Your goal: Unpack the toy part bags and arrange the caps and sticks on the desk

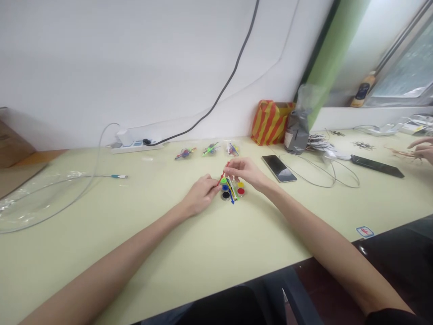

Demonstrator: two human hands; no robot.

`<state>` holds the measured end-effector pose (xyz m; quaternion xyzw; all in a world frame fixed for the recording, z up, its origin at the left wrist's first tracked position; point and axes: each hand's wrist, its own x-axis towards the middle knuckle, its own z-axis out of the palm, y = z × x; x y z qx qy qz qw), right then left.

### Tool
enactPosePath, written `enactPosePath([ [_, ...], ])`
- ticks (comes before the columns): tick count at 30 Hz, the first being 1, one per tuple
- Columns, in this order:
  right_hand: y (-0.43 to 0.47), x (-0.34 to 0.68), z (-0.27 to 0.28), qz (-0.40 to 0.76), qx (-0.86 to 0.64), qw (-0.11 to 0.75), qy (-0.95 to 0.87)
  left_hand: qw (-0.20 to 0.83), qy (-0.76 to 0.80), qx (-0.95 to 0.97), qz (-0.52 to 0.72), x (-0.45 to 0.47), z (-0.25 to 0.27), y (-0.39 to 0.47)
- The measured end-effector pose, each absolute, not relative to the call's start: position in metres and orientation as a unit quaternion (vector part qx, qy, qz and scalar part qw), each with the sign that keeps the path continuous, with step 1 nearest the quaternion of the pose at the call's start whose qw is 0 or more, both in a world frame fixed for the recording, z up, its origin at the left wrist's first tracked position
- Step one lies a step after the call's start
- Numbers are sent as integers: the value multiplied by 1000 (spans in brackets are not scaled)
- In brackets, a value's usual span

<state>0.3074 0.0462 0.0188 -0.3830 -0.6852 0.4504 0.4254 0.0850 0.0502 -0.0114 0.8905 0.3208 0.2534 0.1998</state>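
Between my two hands a thin red plastic stick (pixel 222 174) with small knobs slants up to the right. My left hand (pixel 202 193) pinches its lower end. The fingers of my right hand (pixel 245 171) are closed on its upper end. Just under my hands sit small round paint pots: a black one (pixel 226 195), a blue one (pixel 225 188), a green one (pixel 223 181), a red one (pixel 241 192) and a yellow one (pixel 240 185). Among them lie thin coloured sticks, including a blue arrow-tipped stick (pixel 232 198); my right hand partly hides them.
Behind my hands lie bagged coloured pieces (pixel 210 149). To the right are a phone (pixel 279 168), a striped bag (pixel 270 123), a grey bag (pixel 297 131) and a dark flat bar (pixel 377 166). A power strip (pixel 135 145) stands by the wall. Another person's hand (pixel 422 149) is far right.
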Motion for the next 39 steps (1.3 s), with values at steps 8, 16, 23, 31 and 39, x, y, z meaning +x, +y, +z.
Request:
enactPosePath([
  [8,46,350,43,472,-406,254,-740,118,286,913,265,92,-8,45],
  [16,49,368,40,555,-354,48,-751,-82,209,947,231,93,-11,35],
  [23,53,374,39,568,-381,27,-729,-61,187,957,215,92,-10,37],
  [31,62,380,28,565,-387,11,-728,7,147,967,208,93,-13,41],
  [39,63,383,29,577,-419,-15,-701,-31,138,975,170,94,-12,41],
])
